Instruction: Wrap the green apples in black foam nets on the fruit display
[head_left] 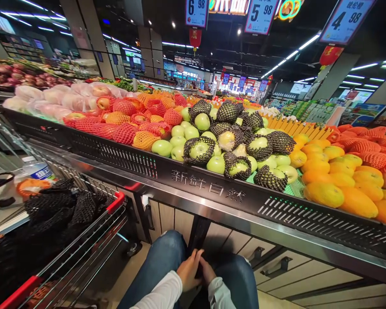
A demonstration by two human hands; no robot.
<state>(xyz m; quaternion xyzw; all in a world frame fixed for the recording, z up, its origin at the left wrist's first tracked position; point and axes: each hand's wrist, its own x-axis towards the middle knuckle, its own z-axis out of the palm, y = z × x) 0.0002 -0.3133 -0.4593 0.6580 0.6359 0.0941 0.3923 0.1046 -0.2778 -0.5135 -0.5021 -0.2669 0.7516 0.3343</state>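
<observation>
Green apples [176, 141] sit on the table [212, 189] above us. Our left hand [189, 271] and right hand [207, 271] rest together in our lap, fingers curled, holding nothing.

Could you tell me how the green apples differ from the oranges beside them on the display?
The green apples are pale green and round; the oranges are orange-yellow and more oval. Several green apples wear black foam net sleeves, while the nearest oranges lie bare. The apples sit mid-counter, the oranges further right. Both are piled in the same display counter.
</observation>
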